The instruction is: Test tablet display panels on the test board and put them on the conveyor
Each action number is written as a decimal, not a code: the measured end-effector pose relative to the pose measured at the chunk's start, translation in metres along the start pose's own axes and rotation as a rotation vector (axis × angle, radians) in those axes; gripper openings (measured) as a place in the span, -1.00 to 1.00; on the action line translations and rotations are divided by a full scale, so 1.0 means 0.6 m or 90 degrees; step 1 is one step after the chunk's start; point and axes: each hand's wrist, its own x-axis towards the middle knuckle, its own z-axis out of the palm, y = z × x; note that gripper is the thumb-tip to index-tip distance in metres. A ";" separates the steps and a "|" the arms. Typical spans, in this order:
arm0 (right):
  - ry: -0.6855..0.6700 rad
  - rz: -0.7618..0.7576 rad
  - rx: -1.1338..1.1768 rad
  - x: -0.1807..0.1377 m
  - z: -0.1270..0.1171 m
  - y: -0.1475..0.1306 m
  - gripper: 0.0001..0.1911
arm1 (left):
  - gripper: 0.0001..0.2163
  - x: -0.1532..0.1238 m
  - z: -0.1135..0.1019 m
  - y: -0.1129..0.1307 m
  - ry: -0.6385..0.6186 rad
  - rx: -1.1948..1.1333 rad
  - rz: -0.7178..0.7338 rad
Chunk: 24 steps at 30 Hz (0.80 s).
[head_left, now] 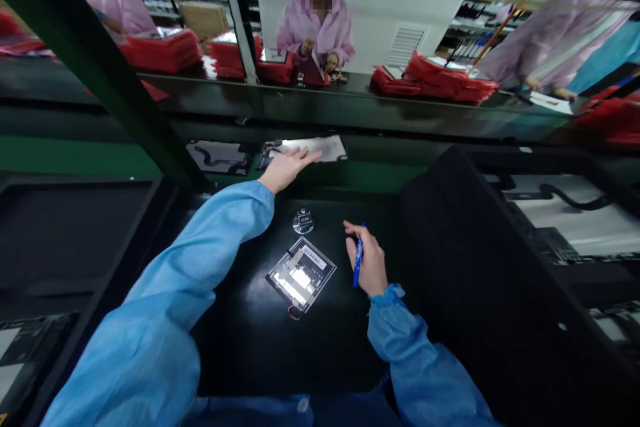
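My left hand reaches to the far side, its fingers stretched out over a flat silvery device panel on the green strip. Whether the fingertips touch that panel I cannot tell. A similar grey panel with a black cable lies to its left. In my right hand a blue marker pen is held, pointing away from me. Between my arms, a square device panel with a white label lies on the black tabletop, a thin wire at its near corner. Just beyond it stands a small counter-like metal item.
Black trays flank me; the right tray holds panels with cables. A green post slants at the left. Across the bench, people in pink work beside piles of red sleeves.
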 end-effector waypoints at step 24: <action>-0.432 -0.119 -0.075 -0.044 0.050 -0.037 -0.22 | -0.58 -0.496 -0.212 -0.087 -0.185 -0.076 -0.282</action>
